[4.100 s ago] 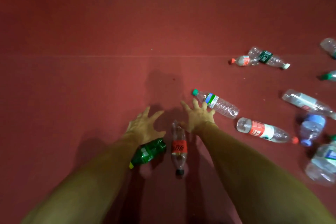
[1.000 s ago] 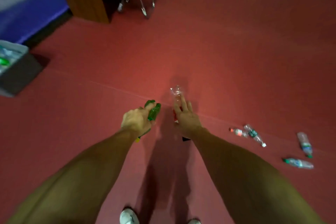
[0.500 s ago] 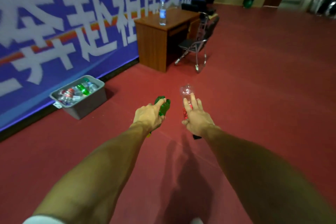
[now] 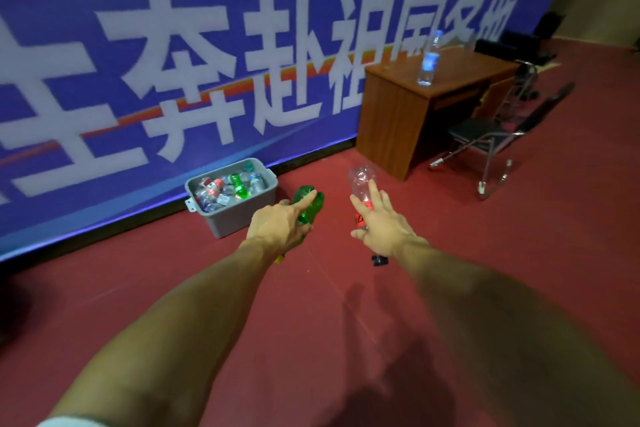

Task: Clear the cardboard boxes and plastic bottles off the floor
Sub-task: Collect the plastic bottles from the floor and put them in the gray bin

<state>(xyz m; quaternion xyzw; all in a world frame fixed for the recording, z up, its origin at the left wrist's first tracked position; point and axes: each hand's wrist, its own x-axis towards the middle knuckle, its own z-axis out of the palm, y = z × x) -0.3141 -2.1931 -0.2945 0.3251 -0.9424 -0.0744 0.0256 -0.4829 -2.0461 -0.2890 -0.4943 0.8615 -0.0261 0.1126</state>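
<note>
- Two plastic bottles were held clear of the red floor (image 4: 311,305), one in each hand, both a little short of the grey plastic bin (image 4: 239,220).
- A green bottle (image 4: 310,203) was gripped by the left hand (image 4: 277,225), the fingers curled round its body and the forefinger laid along it. It was held just right of the bin's near corner.
- A crumpled clear bottle (image 4: 362,182) with a red label was held by the right hand (image 4: 381,229), base up and black cap down. The fingers were half straightened along it, and it was carried further right of the bin.
- Many bottles (image 4: 227,189) were seen already heaped in the bin, so a good part of the collecting was judged done.
- The two held bottles were judged not yet dropped in. No cardboard boxes were in view, and what was left elsewhere on the floor could not be told.
- An upright water bottle (image 4: 429,59) was seen on the wooden desk (image 4: 391,121) beyond the bin. It was off the floor, so it was judged outside the task.
</note>
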